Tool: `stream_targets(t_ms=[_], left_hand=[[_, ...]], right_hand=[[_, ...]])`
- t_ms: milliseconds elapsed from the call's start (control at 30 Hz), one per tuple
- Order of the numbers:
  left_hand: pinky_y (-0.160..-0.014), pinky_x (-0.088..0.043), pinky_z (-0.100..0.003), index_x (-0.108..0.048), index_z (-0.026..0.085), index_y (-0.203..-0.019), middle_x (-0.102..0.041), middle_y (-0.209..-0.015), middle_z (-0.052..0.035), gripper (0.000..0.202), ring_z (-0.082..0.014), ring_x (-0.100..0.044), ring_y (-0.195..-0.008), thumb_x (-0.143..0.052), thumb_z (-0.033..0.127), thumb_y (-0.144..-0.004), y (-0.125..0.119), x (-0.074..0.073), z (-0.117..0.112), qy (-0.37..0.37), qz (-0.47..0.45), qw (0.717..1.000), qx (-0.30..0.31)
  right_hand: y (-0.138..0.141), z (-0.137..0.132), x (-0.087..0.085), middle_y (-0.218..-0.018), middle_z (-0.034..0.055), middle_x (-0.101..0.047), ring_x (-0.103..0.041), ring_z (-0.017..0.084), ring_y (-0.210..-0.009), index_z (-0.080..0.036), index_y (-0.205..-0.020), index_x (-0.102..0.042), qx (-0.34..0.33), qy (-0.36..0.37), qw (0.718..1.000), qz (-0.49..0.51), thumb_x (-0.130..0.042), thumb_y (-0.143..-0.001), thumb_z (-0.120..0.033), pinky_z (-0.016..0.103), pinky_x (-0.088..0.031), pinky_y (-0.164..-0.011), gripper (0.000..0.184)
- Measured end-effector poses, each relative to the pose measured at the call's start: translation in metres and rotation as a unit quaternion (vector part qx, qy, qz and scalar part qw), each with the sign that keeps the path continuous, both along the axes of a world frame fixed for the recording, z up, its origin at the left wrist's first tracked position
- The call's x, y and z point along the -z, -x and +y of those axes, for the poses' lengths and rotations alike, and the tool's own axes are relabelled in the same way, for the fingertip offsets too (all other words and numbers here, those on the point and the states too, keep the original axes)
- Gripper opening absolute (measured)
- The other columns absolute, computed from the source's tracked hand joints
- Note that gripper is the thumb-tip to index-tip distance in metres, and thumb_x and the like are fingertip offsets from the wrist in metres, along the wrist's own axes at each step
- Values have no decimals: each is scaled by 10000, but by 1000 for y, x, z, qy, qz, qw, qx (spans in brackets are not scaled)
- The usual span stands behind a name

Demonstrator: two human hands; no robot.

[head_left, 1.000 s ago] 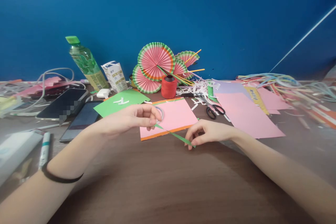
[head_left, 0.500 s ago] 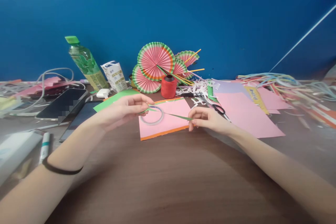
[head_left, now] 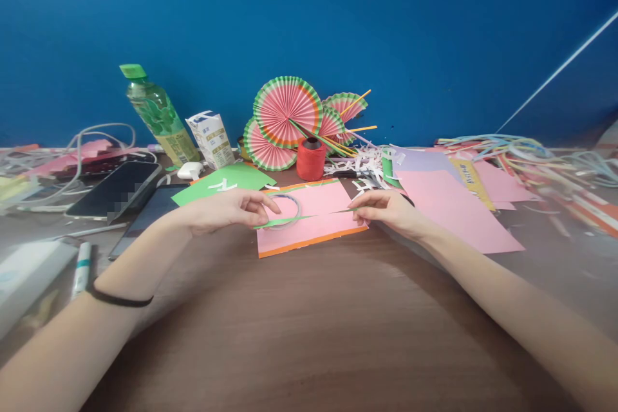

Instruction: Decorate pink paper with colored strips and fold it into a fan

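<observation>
A thin green paper strip (head_left: 313, 215) stretches nearly level between my two hands. My left hand (head_left: 226, 209) is closed on its left end. At the other end, my right hand (head_left: 386, 207) pinches the strip between thumb and fingers. Under the strip lies a pink sheet (head_left: 318, 235) with orange and green edges. A thin roll of tape (head_left: 299, 206) rests on that sheet beside my left fingertips, partly covered by them. Scissors (head_left: 408, 199) are mostly hidden behind my right hand.
Pleated pink-and-green paper fans (head_left: 287, 112) lean on the blue wall behind a red thread spool (head_left: 310, 161). Left are a bottle (head_left: 161, 116), a small carton (head_left: 211, 140), a phone (head_left: 116, 187) and green paper (head_left: 232, 180). Pink paper (head_left: 449, 212) and white scraps (head_left: 369, 164) lie right.
The green strip, slanting down to the right before, is now straighter and nearly level. My left hand has lowered and shifted left; my right hand has risen slightly. White scraps now show on the green paper.
</observation>
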State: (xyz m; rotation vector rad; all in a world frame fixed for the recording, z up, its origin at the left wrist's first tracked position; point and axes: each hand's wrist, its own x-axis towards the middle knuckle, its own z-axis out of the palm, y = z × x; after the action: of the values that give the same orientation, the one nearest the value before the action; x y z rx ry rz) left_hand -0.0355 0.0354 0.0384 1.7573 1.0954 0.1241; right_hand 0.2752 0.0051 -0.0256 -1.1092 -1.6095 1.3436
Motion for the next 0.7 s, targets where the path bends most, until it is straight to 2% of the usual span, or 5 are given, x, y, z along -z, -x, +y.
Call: stream_targets(t_ms=[133, 300, 433, 700], left_hand=[[-711, -406, -229, -583, 193, -995, -600, -860, -24, 355, -156, -540, -827, -594, 375, -691, 0, 8, 3, -14, 52, 998, 32], [-686, -402, -226, -596, 188, -964, -614, -830, -14, 360, -164, -552, -788, -573, 406, -679, -3, 12, 1, -35, 91, 994, 56], [-673, -417, -219, -624, 187, -890, -639, -867, -19, 298, -170, -566, -805, -581, 373, -661, -6, 12, 0, -22, 109, 993, 49], [-670, -437, -222, -643, 175, -874, -649, -886, -28, 280, -166, -575, -799, -585, 323, -643, -5, 23, 3, -6, 115, 992, 55]], right_hand=[[0, 2, 0, -720, 53, -663, -605, 147, -682, -141, -778, -680, 9, 22, 1000, 14, -714, -640, -309, 248, -446, -576, 220], [-3, 3, -4, -689, 62, -663, -595, 126, -624, -122, -758, -685, -9, 82, 995, 52, -688, -662, -345, 242, -427, -557, 242], [-4, 3, -4, -712, 47, -667, -615, 131, -659, -127, -850, -656, -5, 106, 994, 13, -716, -631, -276, 239, -444, -588, 272], [-3, 3, -3, -632, 16, -641, -558, 98, -548, -133, -749, -627, 32, 54, 989, -130, -692, -636, -345, 235, -441, -545, 248]])
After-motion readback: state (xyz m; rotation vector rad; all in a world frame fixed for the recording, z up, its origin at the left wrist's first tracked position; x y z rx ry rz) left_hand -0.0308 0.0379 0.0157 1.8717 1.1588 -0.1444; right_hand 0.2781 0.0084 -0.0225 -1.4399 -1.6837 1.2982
